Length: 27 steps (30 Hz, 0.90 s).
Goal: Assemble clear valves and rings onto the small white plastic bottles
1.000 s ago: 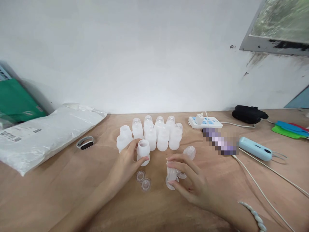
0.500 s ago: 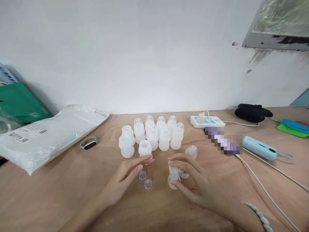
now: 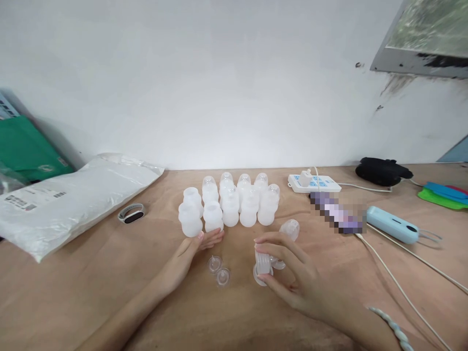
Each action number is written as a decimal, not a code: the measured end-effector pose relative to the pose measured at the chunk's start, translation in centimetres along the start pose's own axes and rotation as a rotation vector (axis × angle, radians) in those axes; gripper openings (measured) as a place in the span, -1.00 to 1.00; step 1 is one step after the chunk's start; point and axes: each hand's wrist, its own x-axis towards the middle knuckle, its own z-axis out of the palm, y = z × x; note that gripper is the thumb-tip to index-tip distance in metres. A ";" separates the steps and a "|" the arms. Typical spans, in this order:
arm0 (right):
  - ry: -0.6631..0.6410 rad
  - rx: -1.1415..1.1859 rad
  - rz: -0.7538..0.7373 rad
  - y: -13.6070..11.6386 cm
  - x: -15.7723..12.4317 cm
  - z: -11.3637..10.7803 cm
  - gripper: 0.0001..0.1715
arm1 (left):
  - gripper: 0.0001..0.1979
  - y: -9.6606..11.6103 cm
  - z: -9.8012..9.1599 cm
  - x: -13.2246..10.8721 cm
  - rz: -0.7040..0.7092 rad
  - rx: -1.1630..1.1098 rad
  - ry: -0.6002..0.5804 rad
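Note:
My left hand (image 3: 195, 251) has its fingers stretched out together at the base of a white, open-topped baby bottle (image 3: 213, 219), seemingly touching it. Between thumb and fingers of my right hand (image 3: 292, 268) is a translucent ribbed ring-shaped piece (image 3: 263, 263), with a round flange showing beneath it at the table. Two small clear teats (image 3: 223, 276) lie between the hands. Behind the right hand sits a clear dome cap (image 3: 291, 229); other clear parts there are partly hidden by the fingers. Several capped bottles (image 3: 249, 208) stand in rows, with more open bottles (image 3: 191, 220) at their left.
On the wooden table (image 3: 204, 317), a white plastic parcel (image 3: 73, 202) and a fitness band (image 3: 131, 213) lie at left. Rightward are a power strip (image 3: 329, 184), a blurred-out phone (image 3: 336, 213), a light blue device (image 3: 393, 224), cables and a black case (image 3: 383, 170).
The open bottle near my left hand has shifted back and left, in line with the others. My left hand has moved left and its fingers lie lower. My right hand stays with its ribbed piece.

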 end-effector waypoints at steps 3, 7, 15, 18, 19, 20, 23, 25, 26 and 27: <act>-0.019 0.019 0.021 0.1 -0.1 0.3 -0.61 | -0.25 -0.3 0.0 0.3 0.029 0.012 0.018; -0.039 0.044 0.039 0.3 -0.4 0.8 -0.60 | -0.24 -0.3 0.1 0.5 0.049 0.027 0.041; -0.048 0.098 0.093 0.2 -0.7 1.6 -0.73 | -0.65 2.5 2.1 -1.2 0.131 0.229 -0.018; -0.054 0.083 0.065 -0.2 -0.6 1.4 -0.78 | -0.80 3.6 3.3 -2.3 0.245 0.319 0.000; -0.058 0.075 0.044 -0.4 -0.5 1.3 -0.79 | -0.83 3.9 3.8 -2.6 0.278 0.365 -0.004; -0.057 0.068 0.018 -0.5 -0.4 1.2 -0.80 | -0.85 4.2 4.2 -3.0 0.303 0.412 -0.016; -0.019 0.046 -0.046 -0.8 -0.2 0.8 -0.81 | -0.78 5.0 5.6 -3.7 0.315 0.489 -0.066; -0.011 0.027 -0.063 -0.9 -0.1 0.6 -0.81 | -0.73 5.3 6.5 -3.9 0.292 0.411 -0.092; -0.010 0.019 -0.071 -1.0 -0.1 0.6 -0.81 | -0.69 5.4 6.9 -3.9 0.267 0.335 -0.103; -0.006 0.012 -0.080 -1.0 -0.1 0.6 -0.81 | -0.64 5.4 7.2 -3.8 0.230 0.247 -0.113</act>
